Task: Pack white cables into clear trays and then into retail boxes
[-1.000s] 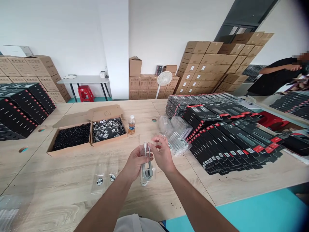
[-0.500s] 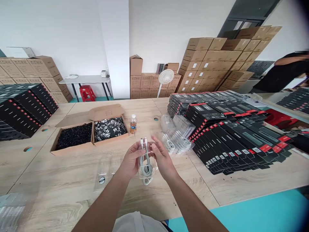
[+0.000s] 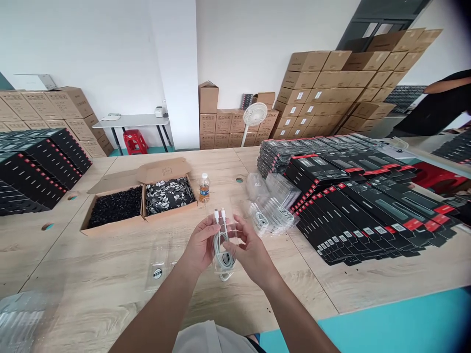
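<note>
My left hand (image 3: 201, 243) is closed around the left side of a clear plastic tray (image 3: 220, 268), its thumb on a coiled white charging cable (image 3: 222, 243) lying in it. Two white plugs stick up at the top. Against the tray's right side, my right hand (image 3: 251, 249) grips the edge, with the thumb over the coil. Part of the cable loop hangs below the tray. An empty clear tray (image 3: 150, 283) with a round dark label lies on the table to the left. Packed trays of white cables (image 3: 276, 215) are piled to the right.
Black boxes with red ends (image 3: 362, 225) are stacked at the right, more black boxes (image 3: 33, 166) at the left. An open carton (image 3: 114, 229) holds small black pieces beside a patterned bundle. A bottle (image 3: 204, 189) stands behind my hands. Clear trays (image 3: 22, 318) lie front left.
My right thumb has moved down and inward onto the cable coil. The tray and cable have stayed nearly in place between both hands. The camera view has shifted slightly.
</note>
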The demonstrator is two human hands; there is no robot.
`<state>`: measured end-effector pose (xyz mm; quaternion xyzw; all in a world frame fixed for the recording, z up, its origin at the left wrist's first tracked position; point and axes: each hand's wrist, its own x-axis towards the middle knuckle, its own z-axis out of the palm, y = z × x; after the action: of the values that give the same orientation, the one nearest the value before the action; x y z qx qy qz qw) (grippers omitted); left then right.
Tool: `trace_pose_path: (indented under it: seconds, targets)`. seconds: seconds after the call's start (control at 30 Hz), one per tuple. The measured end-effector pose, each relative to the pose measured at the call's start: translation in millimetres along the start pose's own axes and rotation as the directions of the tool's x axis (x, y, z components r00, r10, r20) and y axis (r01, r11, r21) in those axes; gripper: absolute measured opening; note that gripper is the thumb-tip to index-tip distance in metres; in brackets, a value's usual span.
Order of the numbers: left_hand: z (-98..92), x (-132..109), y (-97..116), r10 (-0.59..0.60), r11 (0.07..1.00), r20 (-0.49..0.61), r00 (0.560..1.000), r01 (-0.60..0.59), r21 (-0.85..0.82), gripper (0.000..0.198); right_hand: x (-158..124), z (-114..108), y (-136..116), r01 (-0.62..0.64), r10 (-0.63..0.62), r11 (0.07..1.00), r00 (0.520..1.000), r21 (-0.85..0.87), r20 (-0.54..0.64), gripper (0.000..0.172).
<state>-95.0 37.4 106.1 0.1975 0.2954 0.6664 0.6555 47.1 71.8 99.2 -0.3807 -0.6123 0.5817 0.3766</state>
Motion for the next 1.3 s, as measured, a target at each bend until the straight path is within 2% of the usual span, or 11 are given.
trace_pose_path:
  seconds: [0.13, 0.3, 0.57, 0.67, 0.73, 0.8, 0.87, 0.97, 1.07, 1.13, 1.3]
  targets:
    - [-3.0, -1, 6, -0.020, 0.999, -0.061, 0.998, 0.022, 0.026, 0.031, -11, 0, 1, -0.046, 0.046, 0.999, 0.999, -0.011, 0.029, 0.067]
    - [-0.8, -4, 13, -0.021, 0.998, -0.105, 0.994, 0.027, 0.055, 0.023, -18, 3, -4, -0.030, 0.033, 0.999, 0.997, -0.035, 0.066, 0.062]
    - [3.6, -3, 10, 0.087, 0.994, -0.280, 0.956, -0.065, 0.085, 0.026, -20, 12, 6, -0.067, 0.062, 0.996, 0.994, 0.051, 0.091, 0.059]
    - [3.5, 1, 9, 0.114, 0.992, -0.324, 0.939, -0.089, 0.092, 0.026, -24, 12, 9, -0.079, 0.077, 0.997, 0.993, 0.019, 0.093, 0.066]
    - [3.5, 4, 9, 0.118, 0.992, -0.335, 0.935, -0.095, 0.085, 0.027, -27, 12, 9, -0.045, 0.052, 0.993, 0.996, -0.105, 0.070, 0.079]
    - [4.0, 6, 9, 0.120, 0.992, -0.328, 0.937, -0.101, 0.075, 0.028, -30, 12, 9, 0.015, -0.007, 0.968, 0.999, -0.250, 0.034, 0.089]
    - [4.9, 8, 8, 0.130, 0.991, -0.293, 0.947, -0.118, 0.060, 0.028, -32, 13, 8, 0.063, -0.064, 0.941, 0.998, -0.333, 0.005, 0.090]
    - [6.3, 8, 7, 0.153, 0.988, -0.161, 0.975, -0.150, 0.029, 0.029, -32, 15, 8, 0.087, -0.108, 0.929, 0.993, -0.359, -0.040, 0.088]
    - [7.2, 6, 4, 0.146, 0.989, -0.051, 0.988, -0.146, 0.002, 0.047, -31, 15, 7, 0.079, -0.117, 0.939, 0.989, -0.336, -0.094, 0.088]
    - [8.3, 5, 1, 0.140, 0.990, -0.029, 0.990, -0.140, 0.002, 0.053, -31, 15, 7, 0.081, -0.126, 0.945, 0.984, -0.317, -0.125, 0.087]
    - [14.5, 7, -8, 0.183, 0.983, -0.062, 0.981, -0.182, 0.018, 0.048, -32, 13, 9, 0.089, -0.142, 0.948, 0.977, -0.305, -0.158, 0.082]
